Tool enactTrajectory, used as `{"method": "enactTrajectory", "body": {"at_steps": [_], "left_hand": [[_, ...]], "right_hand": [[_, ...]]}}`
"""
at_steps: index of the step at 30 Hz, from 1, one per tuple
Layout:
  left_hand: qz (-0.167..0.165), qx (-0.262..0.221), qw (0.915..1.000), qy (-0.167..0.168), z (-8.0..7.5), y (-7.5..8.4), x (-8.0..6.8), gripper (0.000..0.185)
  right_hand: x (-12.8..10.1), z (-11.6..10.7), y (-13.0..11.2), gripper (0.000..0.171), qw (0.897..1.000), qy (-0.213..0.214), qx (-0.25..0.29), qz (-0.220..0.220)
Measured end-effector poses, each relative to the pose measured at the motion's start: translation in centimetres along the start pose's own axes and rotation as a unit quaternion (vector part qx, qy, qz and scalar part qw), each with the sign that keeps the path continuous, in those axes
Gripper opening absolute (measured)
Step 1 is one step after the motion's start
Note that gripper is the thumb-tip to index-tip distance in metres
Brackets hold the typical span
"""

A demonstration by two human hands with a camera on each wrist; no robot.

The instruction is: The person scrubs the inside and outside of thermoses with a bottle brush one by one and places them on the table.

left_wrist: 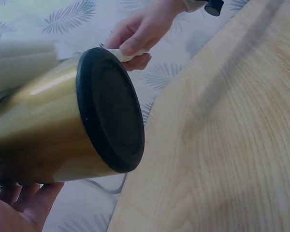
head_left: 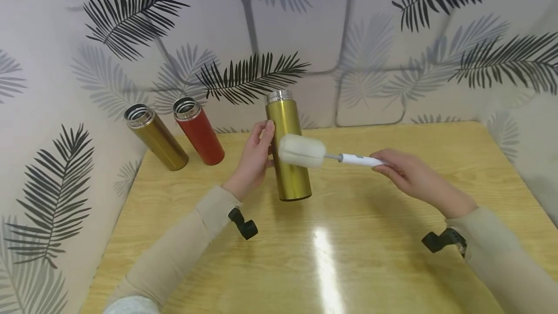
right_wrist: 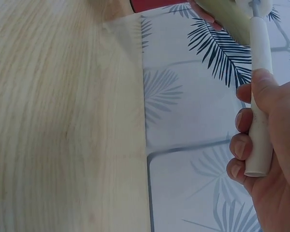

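Observation:
My left hand (head_left: 256, 159) grips a gold thermos flask (head_left: 291, 178) by its side, lid off, with the steel neck at the top. In the left wrist view the black base of the flask (left_wrist: 113, 111) faces the camera, tilted above the table. My right hand (head_left: 405, 173) holds a bottle brush by its white handle (head_left: 359, 160), fingers curled round it in the right wrist view. The brush's pale sponge head (head_left: 302, 150) lies across the front of the flask in the head view; whether they touch I cannot tell.
A second gold flask (head_left: 162, 142) and a red flask (head_left: 201, 137) stand uncapped at the table's back left. The wooden table (head_left: 261, 265) meets a wall (head_left: 370, 62) with a leaf pattern. Light glares off the tabletop in front of the held flask.

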State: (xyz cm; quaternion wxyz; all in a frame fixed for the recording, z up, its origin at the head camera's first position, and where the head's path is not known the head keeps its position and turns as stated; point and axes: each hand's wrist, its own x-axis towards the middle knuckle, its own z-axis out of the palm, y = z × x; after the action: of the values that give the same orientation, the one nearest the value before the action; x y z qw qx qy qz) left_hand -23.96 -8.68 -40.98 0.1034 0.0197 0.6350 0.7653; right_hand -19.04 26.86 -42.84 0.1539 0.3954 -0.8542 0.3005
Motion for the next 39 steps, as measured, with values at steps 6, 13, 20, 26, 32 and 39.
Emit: {"method": "enactTrajectory", "body": {"at_steps": [6, 13, 20, 26, 32, 39], "left_hand": [[-0.006, -0.011, 0.9991, -0.042, -0.1, -0.7, -0.4, 0.039], [-0.015, 0.02, 0.9965, -0.079, -0.3, -1.2, -0.8, 0.045], [-0.032, 0.034, 0.9935, -0.104, -0.4, -1.5, -0.8, 0.045], [-0.013, 0.031, 0.991, -0.13, -0.5, -1.5, -0.7, 0.045], [-0.013, 0.039, 0.9904, -0.132, -0.7, -1.3, -0.8, 0.055], [-0.011, -0.001, 0.991, -0.134, -0.5, -0.9, -0.6, 0.058]], "right_hand": [[1.1, -0.3, 0.3, 0.022, 0.999, 0.022, -0.019, 0.021], [2.1, -0.7, 0.4, 0.021, 0.999, 0.031, -0.029, 0.032], [2.6, -0.9, 0.5, 0.022, 0.996, 0.052, -0.046, 0.051], [2.7, -1.0, 0.6, 0.02, 0.996, 0.056, -0.038, 0.053], [2.7, -0.9, 0.7, 0.021, 0.998, 0.046, -0.035, 0.033], [2.2, -0.1, 0.6, 0.027, 0.999, 0.023, -0.027, 0.005]]}}
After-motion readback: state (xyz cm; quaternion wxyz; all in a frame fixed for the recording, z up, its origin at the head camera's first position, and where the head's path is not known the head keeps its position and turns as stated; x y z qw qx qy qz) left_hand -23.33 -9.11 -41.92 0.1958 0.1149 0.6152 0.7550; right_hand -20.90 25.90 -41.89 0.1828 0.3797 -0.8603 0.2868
